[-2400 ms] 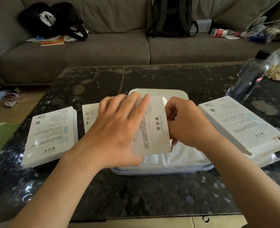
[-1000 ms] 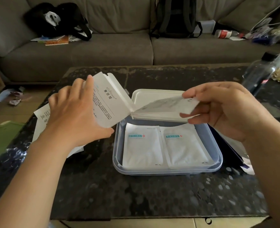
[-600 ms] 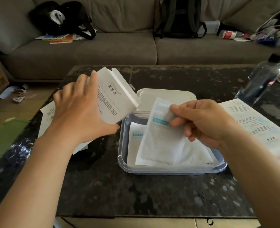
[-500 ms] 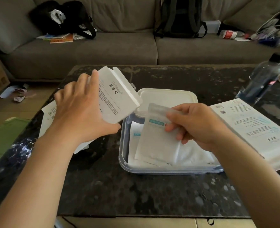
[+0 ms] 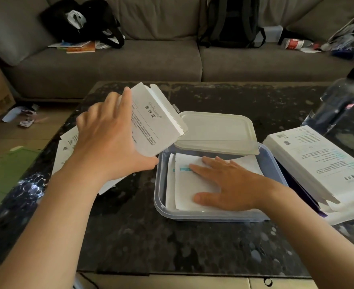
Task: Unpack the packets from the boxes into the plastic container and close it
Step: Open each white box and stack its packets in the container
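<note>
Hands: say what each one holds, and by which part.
The left hand grips the white box by its left edge, thumb underneath. The right hand holds nothing; it lies flat on the top packet in the container.

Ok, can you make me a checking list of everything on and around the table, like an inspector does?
Surface: dark speckled table, carrying all the job's things.
Job's things: plastic container holds white packets; its lid rests across the far rim; opened white box held up at left; stacked boxes to the right; more boxes to the left, partly hidden by the arm.
Clutter: water bottle at the table's right edge.
Grippers: left hand grips the white box; right hand presses flat on the top packet.
Cables: thin dark line on the floor by the near edge, maybe a cord.
Surroundings: grey sofa with a backpack and a black bag.
</note>
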{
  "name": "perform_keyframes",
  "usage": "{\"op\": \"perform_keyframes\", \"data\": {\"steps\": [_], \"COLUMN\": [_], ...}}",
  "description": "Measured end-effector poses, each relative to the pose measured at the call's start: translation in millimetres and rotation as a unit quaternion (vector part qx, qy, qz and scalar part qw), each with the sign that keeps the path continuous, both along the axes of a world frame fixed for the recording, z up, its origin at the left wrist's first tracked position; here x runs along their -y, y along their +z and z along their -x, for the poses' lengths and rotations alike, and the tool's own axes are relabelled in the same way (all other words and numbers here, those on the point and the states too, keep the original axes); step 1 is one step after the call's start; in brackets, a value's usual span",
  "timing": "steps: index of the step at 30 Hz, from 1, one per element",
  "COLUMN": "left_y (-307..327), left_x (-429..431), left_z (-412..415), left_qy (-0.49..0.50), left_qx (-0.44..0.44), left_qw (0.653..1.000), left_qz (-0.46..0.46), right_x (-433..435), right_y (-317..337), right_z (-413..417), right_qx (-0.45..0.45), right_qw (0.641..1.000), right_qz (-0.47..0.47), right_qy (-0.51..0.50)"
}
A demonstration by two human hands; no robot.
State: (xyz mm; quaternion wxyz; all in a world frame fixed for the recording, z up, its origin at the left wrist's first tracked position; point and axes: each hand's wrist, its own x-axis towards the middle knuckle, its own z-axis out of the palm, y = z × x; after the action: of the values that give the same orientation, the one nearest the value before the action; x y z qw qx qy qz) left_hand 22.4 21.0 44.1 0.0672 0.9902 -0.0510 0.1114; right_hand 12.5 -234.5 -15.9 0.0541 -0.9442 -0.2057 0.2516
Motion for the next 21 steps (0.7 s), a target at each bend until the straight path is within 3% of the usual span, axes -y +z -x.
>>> {"op": "perform_keyframes", "data": {"steps": [21], "left_y": [-9], "left_x": [9], "left_z": [-1], "left_qy": [-0.033], "left_qx": [-0.015], "left_qw": [0.999], "left_qz": [-0.019], "right_x": [-9], "right_y": [-14], "right_z": [-2], "right_qx": [0.043], "right_qw": [0.998], "right_qz": [-0.009], "right_qy": [0.049]}}
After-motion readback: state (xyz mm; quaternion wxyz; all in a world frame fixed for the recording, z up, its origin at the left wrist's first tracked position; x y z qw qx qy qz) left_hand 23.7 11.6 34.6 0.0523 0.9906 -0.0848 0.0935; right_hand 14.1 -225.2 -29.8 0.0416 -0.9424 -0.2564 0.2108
